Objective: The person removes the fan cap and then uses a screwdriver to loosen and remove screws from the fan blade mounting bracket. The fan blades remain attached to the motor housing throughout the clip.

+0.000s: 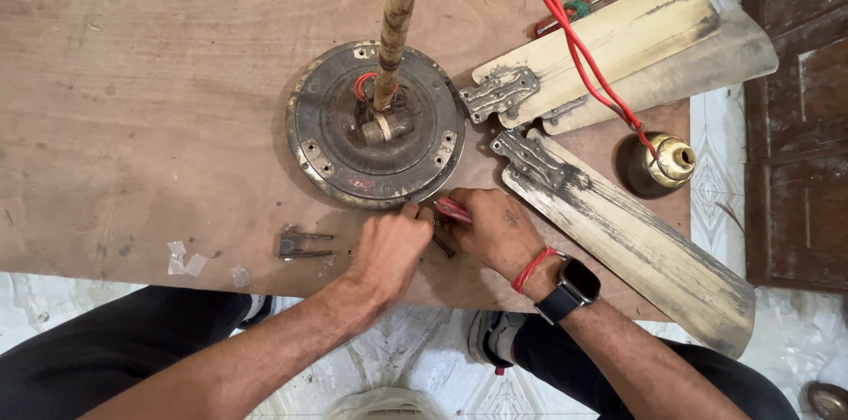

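A round, dirty ceiling fan motor with a rusty down rod lies on a brown wooden board. My left hand is closed at the motor's near rim, fingertips pinching something small there that I cannot make out. My right hand sits right beside it, gripping a red-handled tool whose tip points toward the rim. A red thread and a dark smartwatch are on my right wrist.
Several worn cream fan blades lie to the right. Red wires run to a brass canopy cup. A small metal clamp with bolts and plastic scraps lie left of my hands. My knees flank the board's near edge.
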